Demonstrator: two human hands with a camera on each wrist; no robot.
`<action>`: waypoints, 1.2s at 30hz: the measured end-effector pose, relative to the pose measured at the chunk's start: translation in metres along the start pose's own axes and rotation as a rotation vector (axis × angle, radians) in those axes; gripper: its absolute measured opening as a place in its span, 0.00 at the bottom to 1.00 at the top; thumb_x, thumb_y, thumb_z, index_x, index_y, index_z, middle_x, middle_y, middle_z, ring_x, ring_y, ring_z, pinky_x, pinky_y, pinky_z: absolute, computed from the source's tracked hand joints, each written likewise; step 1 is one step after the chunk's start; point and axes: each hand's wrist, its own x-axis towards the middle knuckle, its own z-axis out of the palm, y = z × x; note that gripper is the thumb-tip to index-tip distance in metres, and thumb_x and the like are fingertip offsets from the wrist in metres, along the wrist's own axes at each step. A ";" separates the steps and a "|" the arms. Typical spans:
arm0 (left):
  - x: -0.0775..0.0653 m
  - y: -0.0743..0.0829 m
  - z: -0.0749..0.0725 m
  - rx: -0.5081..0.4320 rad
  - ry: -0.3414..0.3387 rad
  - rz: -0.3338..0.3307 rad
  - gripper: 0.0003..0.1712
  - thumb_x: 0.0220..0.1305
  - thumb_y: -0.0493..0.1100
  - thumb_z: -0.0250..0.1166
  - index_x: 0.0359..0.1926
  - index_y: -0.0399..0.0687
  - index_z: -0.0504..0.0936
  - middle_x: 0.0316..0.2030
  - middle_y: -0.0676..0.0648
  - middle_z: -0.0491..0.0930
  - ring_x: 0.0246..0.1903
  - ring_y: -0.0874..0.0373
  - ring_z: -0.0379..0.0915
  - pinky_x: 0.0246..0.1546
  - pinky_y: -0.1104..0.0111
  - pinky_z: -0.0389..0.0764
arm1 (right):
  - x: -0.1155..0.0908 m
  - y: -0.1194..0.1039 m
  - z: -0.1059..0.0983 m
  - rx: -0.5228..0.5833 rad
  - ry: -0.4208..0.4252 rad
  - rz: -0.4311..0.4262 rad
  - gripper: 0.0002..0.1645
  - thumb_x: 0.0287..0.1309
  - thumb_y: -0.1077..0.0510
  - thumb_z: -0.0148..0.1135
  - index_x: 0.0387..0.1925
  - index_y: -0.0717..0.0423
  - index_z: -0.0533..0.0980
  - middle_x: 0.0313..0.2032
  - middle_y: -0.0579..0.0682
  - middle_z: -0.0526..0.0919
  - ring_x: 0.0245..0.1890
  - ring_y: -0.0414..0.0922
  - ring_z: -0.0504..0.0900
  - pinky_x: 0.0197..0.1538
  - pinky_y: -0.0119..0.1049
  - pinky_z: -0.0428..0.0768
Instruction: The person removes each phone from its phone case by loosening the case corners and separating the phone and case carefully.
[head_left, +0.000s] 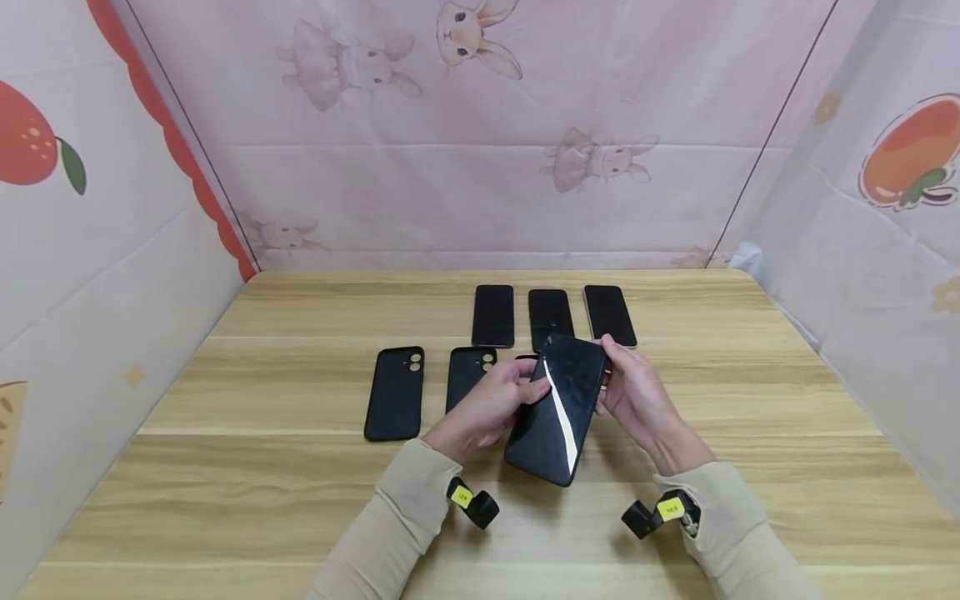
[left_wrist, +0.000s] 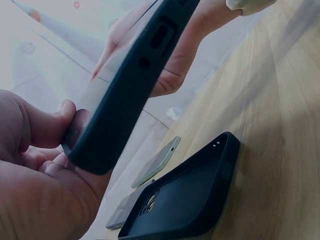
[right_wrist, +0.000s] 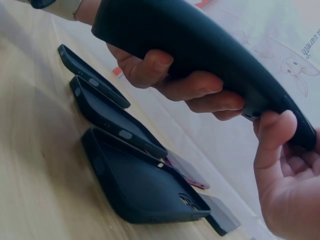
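Note:
Both hands hold a phone in a black case (head_left: 558, 408), tilted above the table with its glossy screen up. My left hand (head_left: 491, 400) grips its left side, thumb on the screen edge; in the right wrist view its fingers (right_wrist: 205, 85) spread across the back of the case. My right hand (head_left: 641, 404) pinches the upper right corner, with the thumb (right_wrist: 277, 127) against the case in the right wrist view. A charging-port cutout (left_wrist: 160, 36) shows at the case's lower end in the left wrist view.
Two empty black phone cases (head_left: 393, 394) (head_left: 467, 379) lie left of the held phone, a third (right_wrist: 145, 185) partly hidden behind it in the head view. Farther back, three dark-screened phones (head_left: 493, 317) (head_left: 550, 312) (head_left: 610, 314) lie in a row on the wooden table (head_left: 247, 500).

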 end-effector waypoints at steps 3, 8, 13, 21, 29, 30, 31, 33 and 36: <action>0.000 0.000 -0.001 -0.002 -0.001 -0.006 0.20 0.76 0.38 0.51 0.64 0.34 0.69 0.37 0.47 0.83 0.35 0.61 0.82 0.36 0.69 0.84 | 0.000 0.001 0.001 0.022 0.011 0.007 0.23 0.78 0.45 0.39 0.34 0.48 0.77 0.24 0.41 0.80 0.18 0.37 0.74 0.17 0.27 0.71; -0.002 0.000 -0.001 -0.027 -0.012 -0.020 0.25 0.76 0.38 0.52 0.69 0.35 0.64 0.39 0.47 0.83 0.37 0.61 0.81 0.41 0.68 0.84 | 0.001 0.001 0.001 0.071 0.011 0.019 0.25 0.78 0.46 0.39 0.32 0.48 0.78 0.23 0.42 0.81 0.15 0.36 0.75 0.17 0.27 0.71; -0.001 0.000 -0.002 -0.072 -0.047 -0.003 0.23 0.75 0.37 0.52 0.66 0.33 0.66 0.36 0.50 0.83 0.38 0.63 0.81 0.43 0.70 0.83 | 0.002 0.002 0.002 0.086 0.052 0.048 0.29 0.79 0.47 0.39 0.24 0.48 0.78 0.14 0.42 0.77 0.11 0.37 0.72 0.19 0.28 0.70; 0.002 -0.002 -0.003 -0.081 -0.018 -0.024 0.19 0.75 0.38 0.52 0.62 0.33 0.70 0.37 0.49 0.82 0.37 0.62 0.81 0.40 0.69 0.84 | 0.004 0.007 0.003 0.050 0.136 0.128 0.28 0.75 0.38 0.40 0.25 0.46 0.75 0.16 0.41 0.73 0.13 0.36 0.70 0.20 0.27 0.68; 0.001 0.001 -0.006 -0.029 0.052 -0.021 0.19 0.75 0.42 0.53 0.61 0.39 0.73 0.45 0.41 0.84 0.40 0.57 0.83 0.43 0.62 0.86 | 0.006 0.007 0.003 -0.029 0.084 0.135 0.27 0.72 0.33 0.34 0.42 0.47 0.71 0.31 0.42 0.78 0.25 0.38 0.76 0.24 0.29 0.73; 0.001 0.001 -0.006 -0.021 0.068 -0.015 0.19 0.75 0.42 0.54 0.62 0.40 0.73 0.45 0.41 0.85 0.40 0.57 0.84 0.44 0.61 0.86 | 0.006 0.007 0.003 -0.046 0.074 0.137 0.26 0.73 0.35 0.35 0.44 0.47 0.72 0.33 0.43 0.79 0.27 0.39 0.77 0.25 0.29 0.74; 0.001 0.002 -0.007 -0.007 0.091 -0.005 0.19 0.75 0.43 0.54 0.61 0.40 0.73 0.46 0.40 0.85 0.40 0.56 0.84 0.44 0.60 0.86 | 0.005 0.007 0.002 -0.068 0.064 0.138 0.24 0.75 0.37 0.37 0.44 0.48 0.72 0.34 0.44 0.80 0.29 0.40 0.78 0.26 0.30 0.76; 0.000 0.003 -0.007 0.040 0.153 0.013 0.19 0.75 0.44 0.55 0.61 0.40 0.73 0.46 0.39 0.86 0.39 0.56 0.85 0.46 0.60 0.85 | 0.004 0.008 0.003 -0.134 0.043 0.155 0.22 0.76 0.42 0.41 0.44 0.51 0.74 0.33 0.45 0.81 0.29 0.41 0.79 0.28 0.32 0.80; 0.000 0.004 -0.008 0.145 0.262 0.026 0.20 0.74 0.47 0.57 0.60 0.40 0.74 0.45 0.41 0.86 0.39 0.58 0.83 0.50 0.62 0.83 | 0.000 0.010 0.005 -0.256 -0.031 0.193 0.19 0.77 0.48 0.45 0.47 0.58 0.74 0.32 0.47 0.82 0.30 0.42 0.80 0.33 0.35 0.84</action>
